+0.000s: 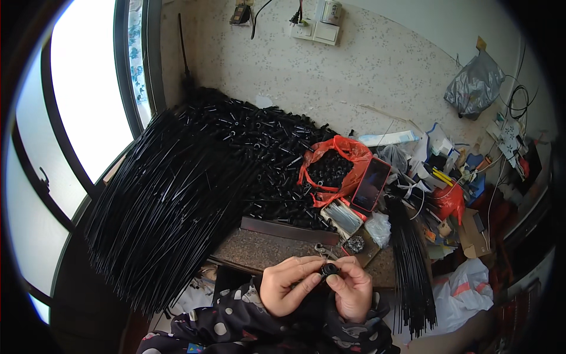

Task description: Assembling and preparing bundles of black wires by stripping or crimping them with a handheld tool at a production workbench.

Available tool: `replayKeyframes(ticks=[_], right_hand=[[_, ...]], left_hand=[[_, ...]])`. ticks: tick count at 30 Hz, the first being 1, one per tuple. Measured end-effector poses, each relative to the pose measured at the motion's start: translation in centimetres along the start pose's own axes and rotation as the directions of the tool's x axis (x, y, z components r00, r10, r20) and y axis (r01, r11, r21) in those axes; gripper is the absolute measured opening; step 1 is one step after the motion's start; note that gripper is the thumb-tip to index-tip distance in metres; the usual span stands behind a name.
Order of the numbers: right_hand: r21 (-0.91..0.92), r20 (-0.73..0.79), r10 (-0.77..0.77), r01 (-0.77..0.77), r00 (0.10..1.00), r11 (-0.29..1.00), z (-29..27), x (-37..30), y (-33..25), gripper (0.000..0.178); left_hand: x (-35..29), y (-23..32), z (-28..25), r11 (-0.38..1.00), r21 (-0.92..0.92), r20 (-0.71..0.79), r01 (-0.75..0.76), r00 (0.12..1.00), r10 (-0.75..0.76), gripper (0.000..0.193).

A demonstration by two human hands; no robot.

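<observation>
Close to the table's front edge, my left hand point(290, 287) and my right hand point(352, 288) meet around a small black round part with a hollow end point(329, 269). Thumbs and fingertips of both hands pinch it, and its far side is hidden by the fingers. Just beyond my fingertips a small metal tool point(325, 251) lies on the brown speckled tabletop point(253, 246). Further off spreads a big heap of short black tubular parts point(268, 144), held back in front by a dark strip point(289, 230).
A large bundle of long thin black rods point(159, 212) hangs over the left edge; a smaller rod bundle point(411, 265) hangs at right. A red bag point(354, 154) of black pieces, a phone point(371, 184), a box of thin pins point(343, 218) and a clear plastic bag point(378, 229) stand right of the heap.
</observation>
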State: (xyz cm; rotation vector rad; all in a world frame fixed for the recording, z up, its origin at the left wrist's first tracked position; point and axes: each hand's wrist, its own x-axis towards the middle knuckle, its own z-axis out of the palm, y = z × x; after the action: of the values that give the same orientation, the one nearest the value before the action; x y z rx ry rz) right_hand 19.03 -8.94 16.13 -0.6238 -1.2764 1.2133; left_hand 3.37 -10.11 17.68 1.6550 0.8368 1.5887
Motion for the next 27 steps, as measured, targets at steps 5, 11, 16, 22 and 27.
replayKeyframes(ticks=[5, 11, 16, 22, 27], right_hand=[[0.048, 0.066, 0.065, -0.068, 0.996, 0.997, 0.4, -0.3, -0.3, 0.022], [0.068, 0.032, 0.068, -0.070, 0.997, 0.995, 1.1, -0.6, -0.5, 0.023], [0.069, 0.076, 0.047, -0.052, 0.996, 0.996, 0.6, -0.4, -0.3, 0.024], [0.088, 0.118, 0.062, -0.073, 0.991, 0.993, 0.4, -0.5, -0.3, 0.025], [0.111, 0.144, 0.074, -0.090, 0.987, 0.990, 0.1, -0.5, -0.3, 0.025]], left_hand=[[-0.5, -0.8, -1.0, 0.990, -0.123, 0.054, 0.075, 0.996, -0.069, 0.012], [0.0, -0.9, -1.4, 0.995, -0.095, 0.088, -0.014, 0.996, 0.022, 0.011], [0.0, -1.0, -1.4, 0.990, -0.135, 0.121, -0.041, 0.991, 0.058, 0.010], [0.1, -1.0, -1.9, 0.973, -0.229, 0.107, 0.005, 0.994, 0.020, 0.010], [0.4, -0.5, -1.9, 0.992, -0.118, 0.131, -0.043, 0.990, 0.059, 0.011]])
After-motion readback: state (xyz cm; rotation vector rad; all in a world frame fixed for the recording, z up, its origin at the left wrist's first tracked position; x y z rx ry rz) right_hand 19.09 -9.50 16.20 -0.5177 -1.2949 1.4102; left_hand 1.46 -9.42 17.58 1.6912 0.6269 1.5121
